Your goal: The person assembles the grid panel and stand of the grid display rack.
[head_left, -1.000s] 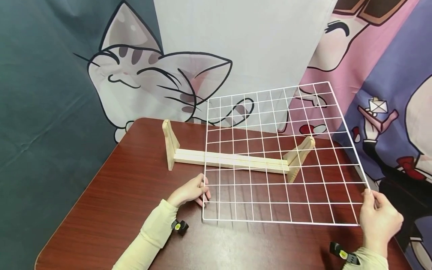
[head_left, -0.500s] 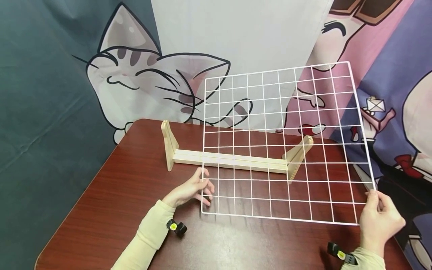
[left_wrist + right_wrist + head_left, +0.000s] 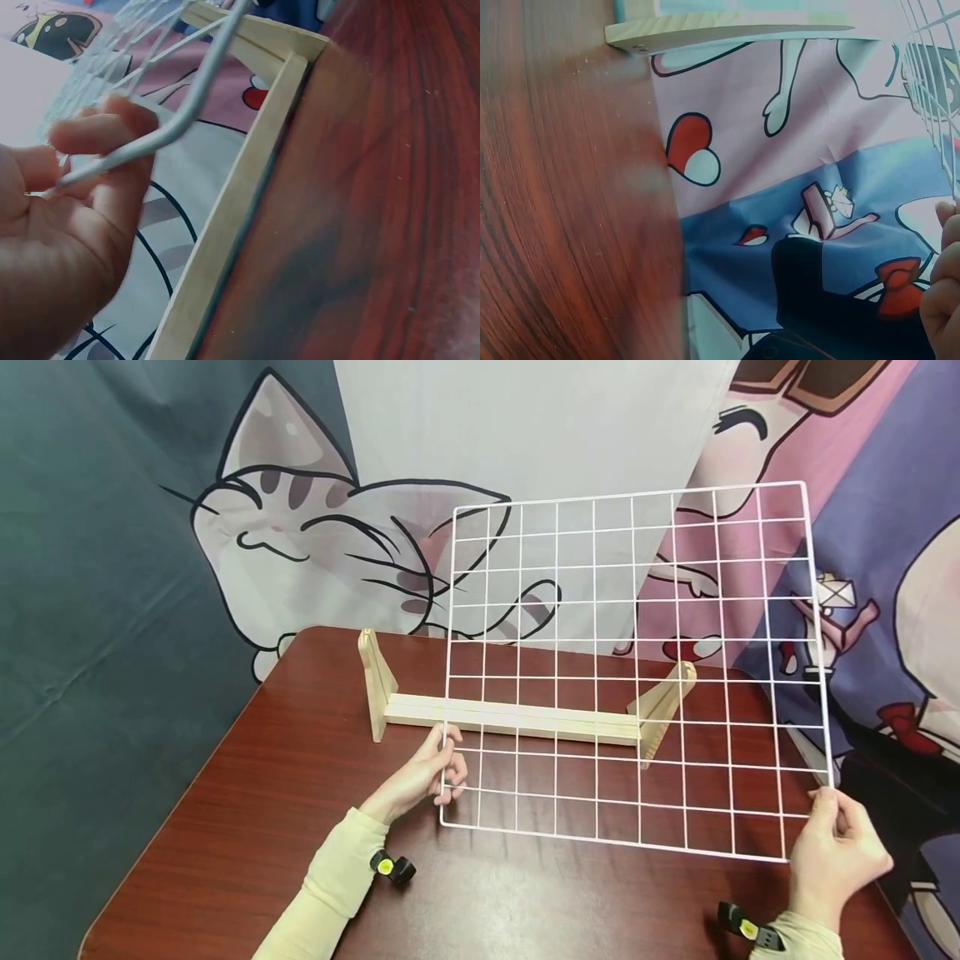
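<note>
A white wire grid panel [image 3: 555,836] is held up, tilted steeply, over the dark red table. My left hand [image 3: 416,777] grips its left edge near the lower corner, fingers curled round the wire. In the left wrist view that hand [image 3: 82,180] wraps the frame beside a rounded corner. At the lower right edge, my right hand [image 3: 840,856] pinches the panel between thumb and fingers; only part of this hand [image 3: 945,292] shows in the right wrist view. Behind the mesh stands a pale wooden stand [image 3: 517,718], a crossbar between two upright feet.
The red-brown wood-grain table [image 3: 285,793] ends at a rounded left edge. Right behind it hangs a cloth backdrop [image 3: 420,410] with cartoon figures. The stand's left foot [image 3: 375,685] juts up beyond the panel's left side.
The panel's top has swung upward, bringing it steeper, and its lower left corner has risen slightly. My left fingers loosened on the left edge, then curled round it again. The wooden stand stays put.
</note>
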`<state>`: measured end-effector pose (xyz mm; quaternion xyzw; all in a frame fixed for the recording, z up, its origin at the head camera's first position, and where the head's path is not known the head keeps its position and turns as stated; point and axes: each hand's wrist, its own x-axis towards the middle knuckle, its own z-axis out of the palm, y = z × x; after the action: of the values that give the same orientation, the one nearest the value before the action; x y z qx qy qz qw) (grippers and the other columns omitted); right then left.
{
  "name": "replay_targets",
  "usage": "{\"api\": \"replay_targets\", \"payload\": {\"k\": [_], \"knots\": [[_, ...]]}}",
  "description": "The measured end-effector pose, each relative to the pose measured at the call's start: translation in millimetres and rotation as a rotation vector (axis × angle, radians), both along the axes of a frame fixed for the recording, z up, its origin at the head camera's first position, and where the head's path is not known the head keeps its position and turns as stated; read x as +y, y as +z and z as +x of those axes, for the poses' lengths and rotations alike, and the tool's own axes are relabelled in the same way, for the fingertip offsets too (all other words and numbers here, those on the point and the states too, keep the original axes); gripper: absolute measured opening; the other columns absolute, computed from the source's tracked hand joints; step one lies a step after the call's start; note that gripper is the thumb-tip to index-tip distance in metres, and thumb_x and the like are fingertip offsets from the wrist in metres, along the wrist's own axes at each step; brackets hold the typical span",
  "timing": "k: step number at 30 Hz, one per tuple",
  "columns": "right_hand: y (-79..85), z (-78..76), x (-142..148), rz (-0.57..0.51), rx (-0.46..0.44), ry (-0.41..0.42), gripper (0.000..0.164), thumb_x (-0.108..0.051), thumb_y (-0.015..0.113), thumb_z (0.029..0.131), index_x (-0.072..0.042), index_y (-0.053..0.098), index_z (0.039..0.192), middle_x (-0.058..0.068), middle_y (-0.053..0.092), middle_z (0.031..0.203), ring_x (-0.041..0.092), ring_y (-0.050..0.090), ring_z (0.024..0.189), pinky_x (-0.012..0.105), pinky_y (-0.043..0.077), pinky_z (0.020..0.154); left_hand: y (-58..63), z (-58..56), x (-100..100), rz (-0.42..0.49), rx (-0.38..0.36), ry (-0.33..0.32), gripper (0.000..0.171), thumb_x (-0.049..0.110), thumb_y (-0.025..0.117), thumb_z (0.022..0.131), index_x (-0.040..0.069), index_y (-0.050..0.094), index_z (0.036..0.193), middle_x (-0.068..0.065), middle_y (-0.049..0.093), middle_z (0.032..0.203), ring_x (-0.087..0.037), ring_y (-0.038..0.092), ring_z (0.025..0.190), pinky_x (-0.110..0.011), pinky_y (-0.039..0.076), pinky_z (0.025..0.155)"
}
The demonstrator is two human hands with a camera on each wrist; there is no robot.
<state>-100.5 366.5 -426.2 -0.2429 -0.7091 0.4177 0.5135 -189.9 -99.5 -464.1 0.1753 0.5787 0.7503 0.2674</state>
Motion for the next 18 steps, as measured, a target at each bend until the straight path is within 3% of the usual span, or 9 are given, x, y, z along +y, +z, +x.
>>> {"api": "replay_targets", "payload": {"k": [3, 9, 13, 18], "knots": [[-1.6, -1.6, 1, -0.013, 0.012, 0.0, 0.017, -0.012, 0.059, 0.093, -0.008, 0.076, 0.089, -0.039, 0.054, 0.062, -0.019, 0.046, 0.052, 0.007, 0.03, 0.055, -2.7, 0.0, 0, 0.058, 0.04, 0.013, 0.02, 0.04, 0.023, 0.105, 0.022, 0.029, 0.111, 0.002, 0.041, 0.065, -0.012, 0.05, 0.055, -0.015, 0.033, 0.042], [-2.5, -2.8, 1, -0.01, 0.002, 0.033, 0.022, -0.012, 0.059, 0.094, -0.028, 0.072, 0.085, -0.035, 0.05, 0.057, -0.015, 0.038, 0.046, 0.01, 0.026, 0.051, -5.3, 0.7, -2, 0.167, 0.079, 0.019, 0.013, 0.029, 0.025, 0.106, 0.019, 0.034, 0.108, 0.003, 0.035, 0.06, -0.011, 0.05, 0.053, -0.016, 0.034, 0.042], [-6.4, -2.5, 2, 0.003, -0.007, 0.099, 0.02, -0.01, 0.057, 0.094, -0.019, 0.073, 0.087, -0.032, 0.051, 0.057, -0.012, 0.039, 0.045, 0.011, 0.026, 0.048, -6.0, 0.3, -6, 0.177, 0.117, 0.033, 0.013, 0.025, 0.026, 0.107, 0.015, 0.034, 0.106, 0.001, 0.03, 0.059, -0.011, 0.051, 0.054, -0.016, 0.033, 0.042], [-11.1, -4.0, 3, 0.019, -0.049, 0.185, 0.019, -0.01, 0.056, 0.096, -0.021, 0.069, 0.088, -0.03, 0.051, 0.056, -0.012, 0.042, 0.046, 0.009, 0.028, 0.045, -5.9, -3.9, -12, 0.176, 0.171, 0.062, 0.015, 0.023, 0.03, 0.107, 0.008, 0.033, 0.106, 0.0, 0.029, 0.058, -0.012, 0.051, 0.052, -0.018, 0.033, 0.041]]}}
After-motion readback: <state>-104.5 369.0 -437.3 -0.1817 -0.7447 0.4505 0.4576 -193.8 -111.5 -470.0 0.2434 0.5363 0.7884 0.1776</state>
